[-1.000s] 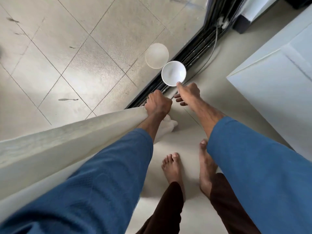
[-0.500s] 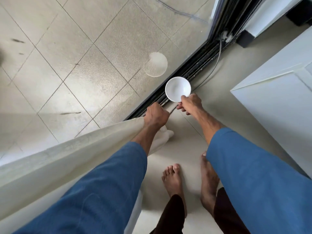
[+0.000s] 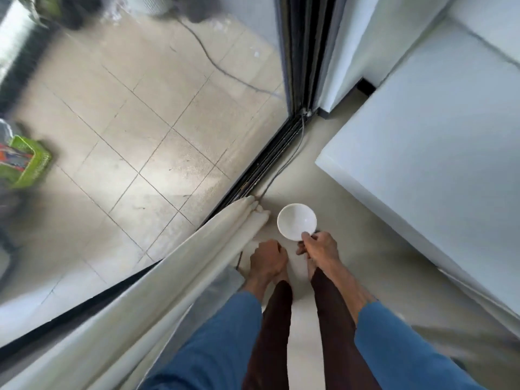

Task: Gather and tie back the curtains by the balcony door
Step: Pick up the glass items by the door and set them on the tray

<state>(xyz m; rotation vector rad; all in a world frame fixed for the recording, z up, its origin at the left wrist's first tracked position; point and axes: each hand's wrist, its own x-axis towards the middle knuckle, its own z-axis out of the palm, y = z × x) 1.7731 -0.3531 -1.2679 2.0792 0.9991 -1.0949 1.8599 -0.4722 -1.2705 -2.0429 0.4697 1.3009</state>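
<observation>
The cream curtain (image 3: 197,266) hangs along the glass balcony door (image 3: 168,136), running from the lower left to its hem on the floor near the door track. My left hand (image 3: 268,258) is curled at the curtain's right edge and grips a fold of it. Just to the right, my right hand (image 3: 319,247) pinches the near rim of a small white bowl (image 3: 295,220) held above the floor. No tie-back is in view.
The black door track (image 3: 267,170) runs diagonally, with a thin cable (image 3: 284,164) beside it. A large white furniture block (image 3: 422,164) fills the right side. A green basket (image 3: 28,161) sits outside on the tiled balcony. My legs stand below my hands.
The view has pulled up and back, so both hands sit lower in frame. The curtain now hangs straighter, its hem beyond my left hand. The bowl came along with my right hand.
</observation>
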